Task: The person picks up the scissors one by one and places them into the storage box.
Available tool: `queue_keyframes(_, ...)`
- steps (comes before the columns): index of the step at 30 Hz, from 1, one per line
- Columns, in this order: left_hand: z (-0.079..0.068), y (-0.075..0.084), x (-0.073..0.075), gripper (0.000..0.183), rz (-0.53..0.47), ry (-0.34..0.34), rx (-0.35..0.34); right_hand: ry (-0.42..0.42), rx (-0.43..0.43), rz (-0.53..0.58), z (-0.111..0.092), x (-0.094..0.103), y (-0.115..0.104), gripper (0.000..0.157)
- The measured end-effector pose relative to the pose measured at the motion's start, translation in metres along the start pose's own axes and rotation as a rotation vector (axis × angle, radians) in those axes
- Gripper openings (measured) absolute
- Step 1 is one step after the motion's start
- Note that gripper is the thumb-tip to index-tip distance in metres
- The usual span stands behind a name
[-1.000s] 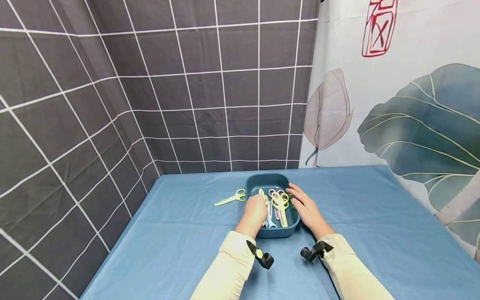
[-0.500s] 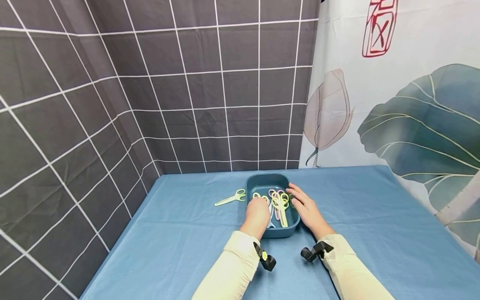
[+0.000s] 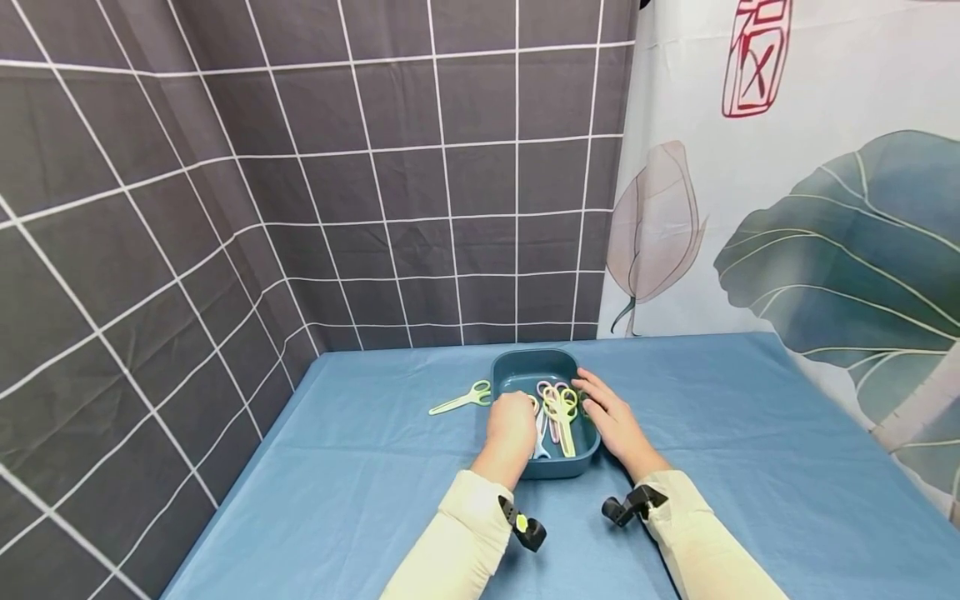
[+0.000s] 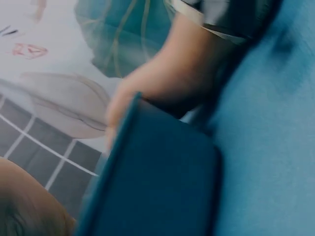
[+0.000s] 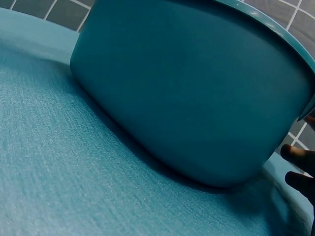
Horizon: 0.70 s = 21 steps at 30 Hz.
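A dark teal box [image 3: 555, 469] stands on the table with several pairs of scissors in it. Yellow scissors [image 3: 563, 427] lie over lilac-handled ones, beside a light blue pair [image 3: 540, 442]. My left hand [image 3: 512, 429] reaches over the left rim with curled fingers and appears to grip green-yellow scissors [image 3: 534, 404]; only part of a handle shows, and the fingertips are hidden. My right hand [image 3: 615, 421] rests its extended fingers at the right rim; some fingers [image 5: 298, 160] show beside the box wall [image 5: 187, 93] in the right wrist view.
Light green scissors [image 3: 461, 399] lie on the blue tablecloth [image 3: 375, 475] just left of the box. Behind the table hang a dark gridded cloth [image 3: 480, 242] and a white cloth with leaf prints [image 3: 847, 242].
My left hand shifted slightly right, then back up and left within the box. Green-yellow handles that showed above it are now mostly covered. The right hand and box stay in place.
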<state>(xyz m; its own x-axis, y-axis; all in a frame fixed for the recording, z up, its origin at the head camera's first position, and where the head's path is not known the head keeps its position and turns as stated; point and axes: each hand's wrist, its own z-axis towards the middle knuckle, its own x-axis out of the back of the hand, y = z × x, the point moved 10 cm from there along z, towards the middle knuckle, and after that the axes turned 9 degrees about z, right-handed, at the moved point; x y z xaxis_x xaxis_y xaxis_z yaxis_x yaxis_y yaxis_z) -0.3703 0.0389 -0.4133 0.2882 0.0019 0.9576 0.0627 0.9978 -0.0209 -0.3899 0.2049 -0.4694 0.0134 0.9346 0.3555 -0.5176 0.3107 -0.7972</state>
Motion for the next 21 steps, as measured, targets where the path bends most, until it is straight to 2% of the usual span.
queue_keyframes(3, 0.0, -0.014, 0.021, 0.008, -0.094, 0.09, 0.007, -0.01, -0.003, 0.008, 0.0, -0.001, 0.001, 0.039)
queue_keyframes(7, 0.003, -0.036, 0.046, 0.005, -0.161, 0.212, 0.004, -0.011, -0.01, 0.006, 0.001, 0.0, 0.002, 0.039)
queue_keyframes(10, 0.007, -0.056, 0.052, 0.009, -0.177, 0.256, 0.03, -0.009, -0.014, 0.003, 0.001, 0.0, 0.002, 0.039)
queue_keyframes(13, 0.015, -0.077, 0.043, 0.007, -0.162, 0.222, 0.085, -0.009, -0.011, 0.005, 0.001, 0.0, 0.002, 0.039)
queue_keyframes(16, 0.023, -0.095, 0.027, 0.008, -0.134, 0.147, 0.124, -0.008, -0.008, 0.007, 0.0, 0.0, 0.0, 0.039)
queue_keyframes(21, 0.028, -0.112, -0.003, 0.003, -0.092, 0.052, 0.111, -0.011, -0.017, 0.015, 0.001, 0.0, 0.0, 0.039)
